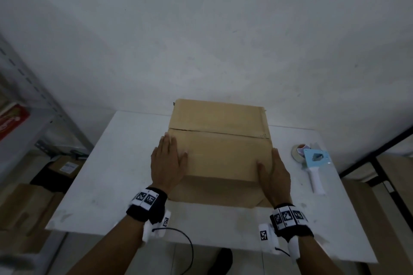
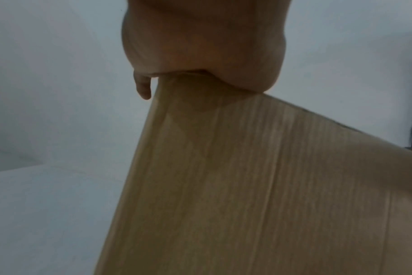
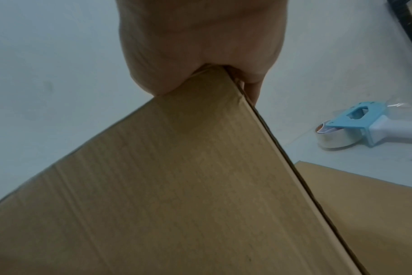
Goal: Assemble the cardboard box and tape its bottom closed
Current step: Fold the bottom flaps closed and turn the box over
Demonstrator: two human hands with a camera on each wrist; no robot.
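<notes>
Over on the far left a metal shelf rack [image 1: 33,100] stands against the wall, with some brown cartons [image 1: 26,205] on the floor below it. Then comes the white worktop [image 1: 100,174], and the cardboard box [image 1: 219,140] sits near its middle, pushed toward the back edge by the wall.

The left hand [image 1: 166,163] lies flat on the box's near-left corner, fingers straight and spread — pressing, not gripping. From the left wrist view the heel of the palm bears down on the top edge while a fingertip hangs over the side. The two big flaps are folded in and meet along a dark seam [image 1: 219,133] running left to right across the top face (this upward face looks to be the bottom of the box). I see no tape on that seam.

The right hand [image 1: 273,176] has the near-right corner in its grip: thumb on the flap, fingers down the outer side wall, so it clasps the edge. Lower down in the right wrist view a loose lower flap [image 3: 365,214] splays out onto the worktop.

Further right, apart from the box, the blue tape dispenser [image 1: 312,163] lies on its side, untouched.

So I judge the folding about done — the box stands square and the flaps are closed — while the whole taping step is left.
</notes>
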